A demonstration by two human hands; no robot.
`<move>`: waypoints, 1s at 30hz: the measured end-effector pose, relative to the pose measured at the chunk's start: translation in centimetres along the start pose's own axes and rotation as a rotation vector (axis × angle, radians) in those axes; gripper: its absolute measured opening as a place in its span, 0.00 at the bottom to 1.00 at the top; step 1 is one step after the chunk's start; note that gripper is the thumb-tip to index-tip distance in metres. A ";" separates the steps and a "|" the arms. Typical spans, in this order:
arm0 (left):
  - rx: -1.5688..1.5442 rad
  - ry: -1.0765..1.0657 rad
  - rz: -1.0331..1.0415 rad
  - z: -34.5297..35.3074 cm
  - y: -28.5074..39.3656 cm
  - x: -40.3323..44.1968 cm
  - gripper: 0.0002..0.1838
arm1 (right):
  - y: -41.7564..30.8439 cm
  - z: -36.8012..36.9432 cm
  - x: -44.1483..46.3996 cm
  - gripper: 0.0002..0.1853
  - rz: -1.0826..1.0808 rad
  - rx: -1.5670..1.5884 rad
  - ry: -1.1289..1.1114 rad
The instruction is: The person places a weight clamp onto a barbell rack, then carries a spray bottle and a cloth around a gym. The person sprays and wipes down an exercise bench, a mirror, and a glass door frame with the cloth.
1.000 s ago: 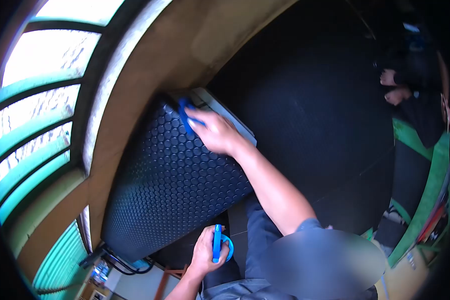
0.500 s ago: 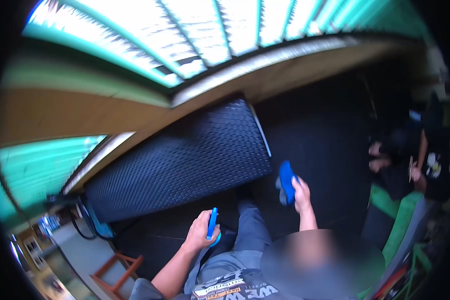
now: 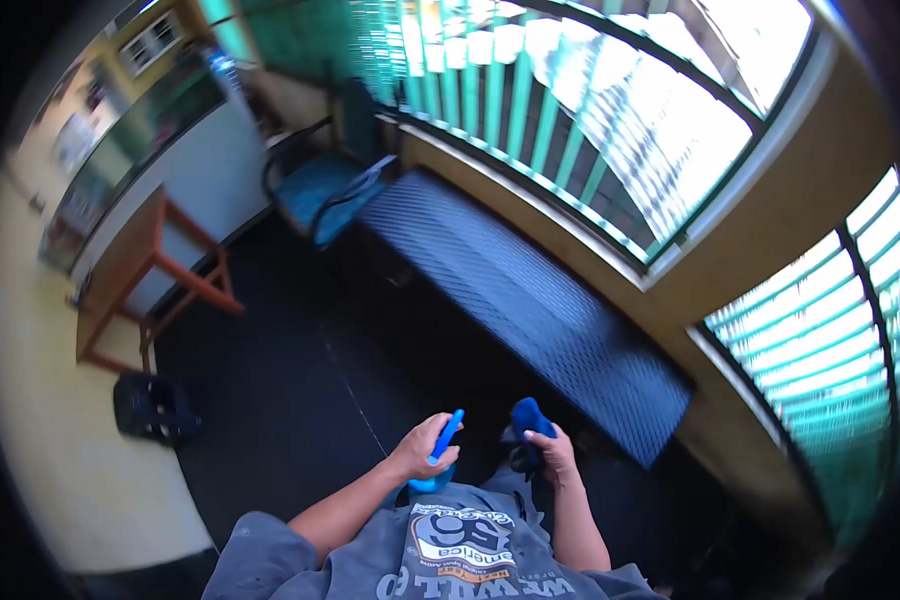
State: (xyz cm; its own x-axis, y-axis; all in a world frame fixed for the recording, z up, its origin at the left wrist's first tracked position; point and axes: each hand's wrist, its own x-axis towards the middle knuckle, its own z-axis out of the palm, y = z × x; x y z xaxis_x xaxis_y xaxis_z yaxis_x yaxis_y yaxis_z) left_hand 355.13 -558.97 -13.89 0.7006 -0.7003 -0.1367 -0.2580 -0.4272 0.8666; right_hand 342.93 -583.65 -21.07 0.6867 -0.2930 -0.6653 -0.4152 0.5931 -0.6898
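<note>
Hands full, here by the bench [image 3: 540,305];
Left hand [image 3: 418,452] curls round a blue bottle [image 3: 448,437]; right hand [image 3: 559,455], fingers closed, grips a blue cloth [image 3: 531,417].

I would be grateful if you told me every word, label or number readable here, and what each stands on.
"america": on the front of the grey shirt.
"Next Year": small, just below it on the shirt.
"WE WILL": large letters lower on the shirt.
The shirt's other print is too small or blurred to read.
</note>
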 end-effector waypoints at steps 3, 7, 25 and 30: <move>-0.080 0.235 -0.180 -5.2 -2.7 -6.0 0.24 | 0.7 6.1 3.6 0.22 0.047 -0.438 -0.163; -0.079 0.553 -0.259 -7.4 -7.0 -11.7 0.24 | 1.6 13.1 6.3 0.19 0.042 -0.667 -0.305; 0.095 1.380 -0.541 -18.4 -13.0 -14.1 0.26 | -5.4 39.4 19.1 0.20 0.284 -0.773 -0.689; 0.178 1.488 -0.474 -21.6 -13.3 -13.6 0.27 | -6.9 45.4 22.4 0.20 0.361 -0.690 -0.822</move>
State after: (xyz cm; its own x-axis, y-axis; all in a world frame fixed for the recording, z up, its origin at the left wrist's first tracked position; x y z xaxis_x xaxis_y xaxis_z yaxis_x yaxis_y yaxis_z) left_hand 363.38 -531.39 -13.20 0.7112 0.6355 0.3006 0.1702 -0.5706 0.8034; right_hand 388.27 -560.31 -18.29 0.5383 0.5444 -0.6433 -0.7341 -0.0720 -0.6752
